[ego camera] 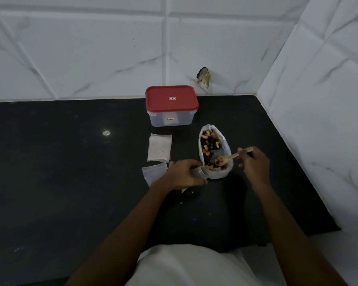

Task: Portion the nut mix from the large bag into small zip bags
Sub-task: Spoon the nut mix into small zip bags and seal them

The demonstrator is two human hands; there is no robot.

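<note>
Nut mix (210,144) fills the large bag (220,174), which lies open on the black counter (70,162) between our two hands, its mouth wide and its near end just beside our left fingers. Our left hand (184,175) curls round a small zip bag (199,172) and holds its opening against the near edge of the large bag. Our right hand (254,164) pinches the handle of a wooden spoon (227,158); the bowl sits inside the large bag with a few pieces in it. The hands are apart, one on each side of the bag. Just left of our left hand lies an empty zip bag (153,173), and beyond it a flat stack of zip bags (159,148). Farther past both hands stands a clear container with its red lid (171,100) on, near the tiled wall (91,58).
</note>
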